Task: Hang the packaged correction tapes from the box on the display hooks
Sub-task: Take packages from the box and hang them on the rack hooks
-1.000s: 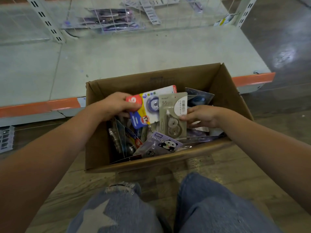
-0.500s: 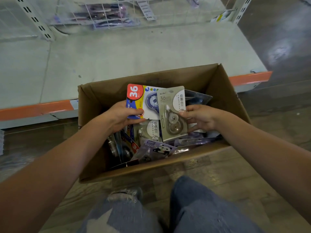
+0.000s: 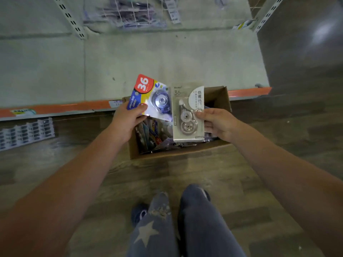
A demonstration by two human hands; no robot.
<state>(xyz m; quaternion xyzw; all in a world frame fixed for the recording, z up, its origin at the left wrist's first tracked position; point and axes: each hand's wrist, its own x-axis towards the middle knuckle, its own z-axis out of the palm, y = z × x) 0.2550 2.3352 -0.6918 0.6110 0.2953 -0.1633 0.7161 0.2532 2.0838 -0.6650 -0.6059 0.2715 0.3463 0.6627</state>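
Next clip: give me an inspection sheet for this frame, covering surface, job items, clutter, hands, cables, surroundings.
Surface: wood-look floor, with the cardboard box standing open on it.
Job's things: colourful pack and grey pack held above the box; more packs inside it.
Clutter: grey strips lying on the floor, left.
Hands: left hand grips the colourful pack; right hand pinches the grey pack's edge.
Cables: nothing seen.
Surroundings: pale base shelf with orange edge; wire rack holding packs, blurred.
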